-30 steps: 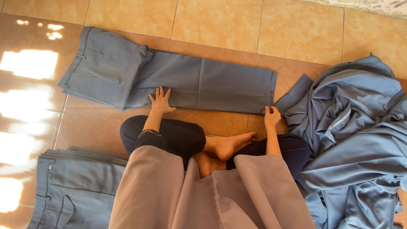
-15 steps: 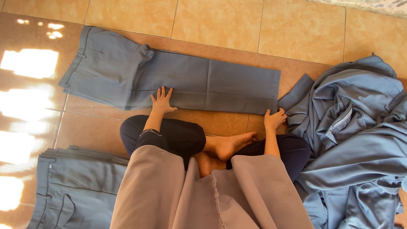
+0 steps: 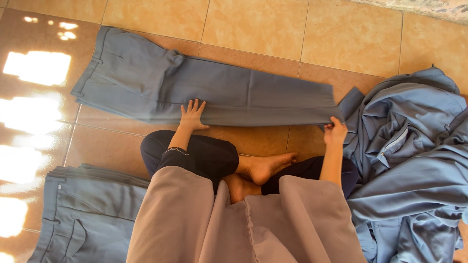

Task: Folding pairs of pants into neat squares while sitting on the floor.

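Two hands work the grey trousers [image 3: 214, 90] on the floor: left hand [image 3: 191, 116] flat and open, right hand [image 3: 334, 130] pinching the hem, which could slip and skew the fold.

Probably a home or small tailoring room: glossy tan tiled floor [image 3: 253, 29], heaped grey-blue garments [image 3: 414, 160], folded trousers stack [image 3: 83, 209]

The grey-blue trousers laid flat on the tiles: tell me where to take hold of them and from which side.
Grip the trousers at the hem end, on the near corner, coming from the person's side. They lie flat and lengthwise, waistband at the left and leg ends at the right, so that edge is free to pinch. The right hand already pinches there, while the left hand presses flat mid-leg.
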